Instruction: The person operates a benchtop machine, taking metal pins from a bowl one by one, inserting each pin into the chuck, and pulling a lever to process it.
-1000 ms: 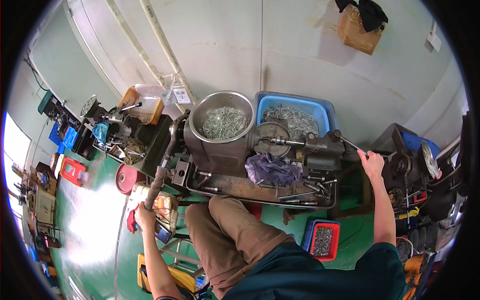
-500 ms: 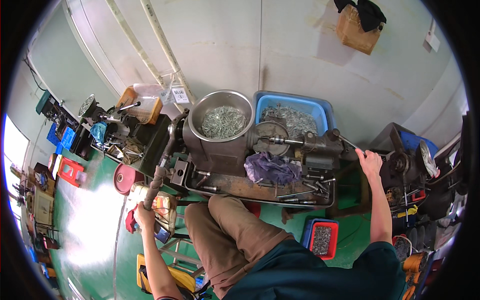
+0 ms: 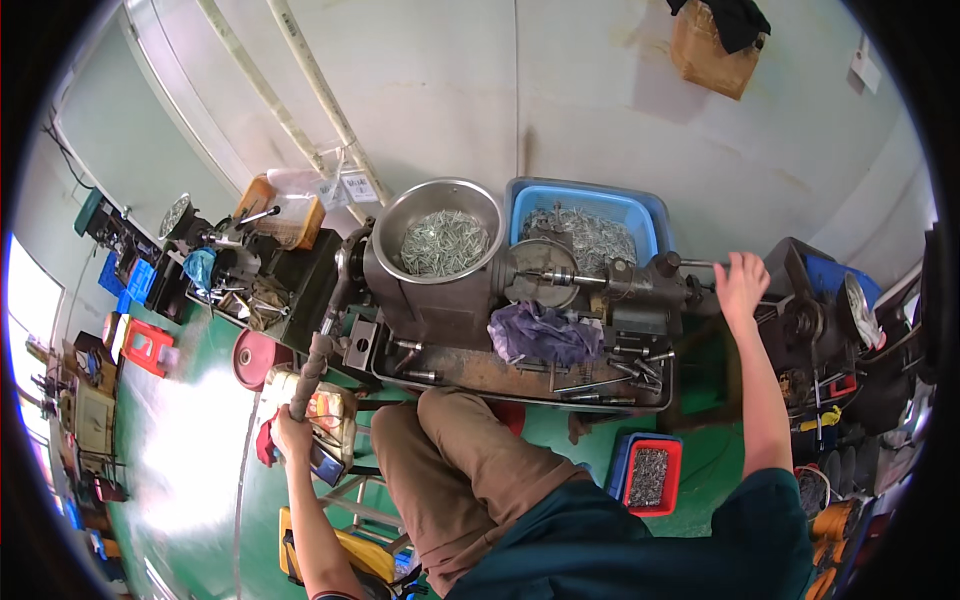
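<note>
Left hand (image 3: 293, 432): grip clenched round wrapped lever (image 3: 312, 375). Right hand (image 3: 741, 287): grip loose, fingers spread at end of steel rod (image 3: 697, 263). White label (image 3: 359, 187) beside pipe (image 3: 314, 80), print unreadable.

Dark teal shirt (image 3: 620, 545), brown trousers (image 3: 500, 450)

A pale grey wall (image 3: 600, 90) spans 11 to 2 o'clock, with 1 upright seam (image 3: 517, 90). At 11 o'clock, 2 cream pipes (image 3: 327, 95) slant in front of it; a flat grey-green panel (image 3: 145, 135) shows at 10. Near 1, black cloth (image 3: 738, 22) drapes a cardboard box (image 3: 712, 60). At 9, beyond a red stool (image 3: 148, 348), a window or doorway (image 3: 28, 295) shines; white glare (image 3: 190, 450) covers the green floor (image 3: 200, 560) at 8.
</note>
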Demonstrator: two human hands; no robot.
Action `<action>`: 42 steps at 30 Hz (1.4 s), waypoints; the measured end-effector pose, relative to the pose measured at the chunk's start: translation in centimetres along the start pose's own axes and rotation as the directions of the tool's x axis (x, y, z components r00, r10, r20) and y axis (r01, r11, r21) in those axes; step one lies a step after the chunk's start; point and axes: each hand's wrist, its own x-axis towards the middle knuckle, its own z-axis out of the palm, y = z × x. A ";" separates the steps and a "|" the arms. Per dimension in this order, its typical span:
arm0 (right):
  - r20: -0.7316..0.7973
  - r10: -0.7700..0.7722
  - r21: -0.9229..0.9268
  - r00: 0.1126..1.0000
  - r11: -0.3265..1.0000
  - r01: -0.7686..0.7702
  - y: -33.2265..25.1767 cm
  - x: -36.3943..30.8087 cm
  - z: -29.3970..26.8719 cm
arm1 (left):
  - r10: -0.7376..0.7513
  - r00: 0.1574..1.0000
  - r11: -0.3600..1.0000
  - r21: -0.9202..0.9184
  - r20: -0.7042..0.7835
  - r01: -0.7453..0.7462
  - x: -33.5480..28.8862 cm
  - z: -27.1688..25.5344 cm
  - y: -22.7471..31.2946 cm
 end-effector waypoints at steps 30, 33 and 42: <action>0.551 -0.595 0.775 0.586 0.625 -0.094 -25.1 3.9 1.3 | -0.133 0.990 0.991 -0.033 -0.041 0.132 -6.3 -0.4 6.1; 0.659 -0.522 0.607 0.542 0.795 0.029 -23.6 6.1 0.5 | -0.150 0.988 0.988 -0.047 -0.029 0.149 -6.2 -0.5 6.2; -0.078 -0.459 0.723 0.885 0.586 0.367 -28.0 9.9 -4.1 | -0.176 0.984 0.984 -0.037 -0.012 0.175 -6.2 -0.5 6.3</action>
